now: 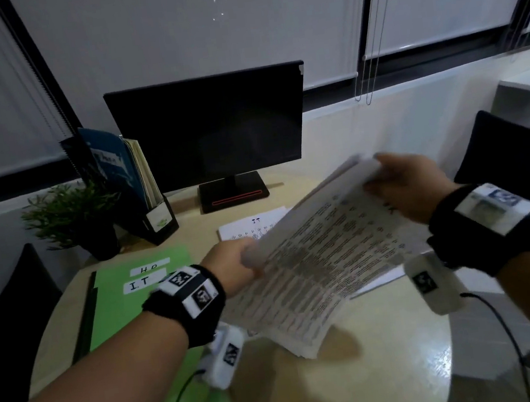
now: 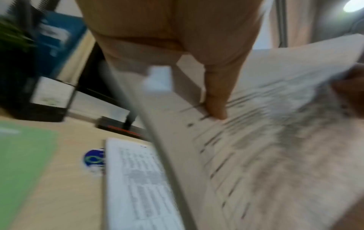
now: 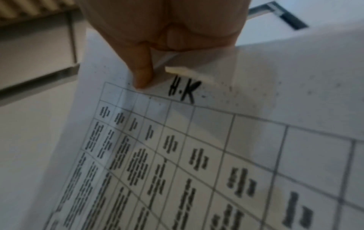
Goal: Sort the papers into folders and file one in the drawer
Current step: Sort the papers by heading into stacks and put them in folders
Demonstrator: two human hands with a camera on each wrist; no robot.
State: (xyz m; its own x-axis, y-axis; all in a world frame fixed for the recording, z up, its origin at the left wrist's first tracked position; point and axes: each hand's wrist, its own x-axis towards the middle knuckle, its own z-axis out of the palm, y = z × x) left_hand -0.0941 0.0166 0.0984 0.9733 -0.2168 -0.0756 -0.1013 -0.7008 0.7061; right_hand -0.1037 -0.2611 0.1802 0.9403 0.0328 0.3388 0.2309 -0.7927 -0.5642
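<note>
Sorting looks early: our left hand (image 1: 231,264) and right hand (image 1: 410,184) both grip the paper stack (image 1: 313,261); green folders (image 1: 136,301) lie closed, drawer unseen

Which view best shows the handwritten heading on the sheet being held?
The right wrist view: the heading on the held sheet reads sharp, beside the right hand's thumb. The head view shows it small and blurred; the left wrist view hides it.
</note>
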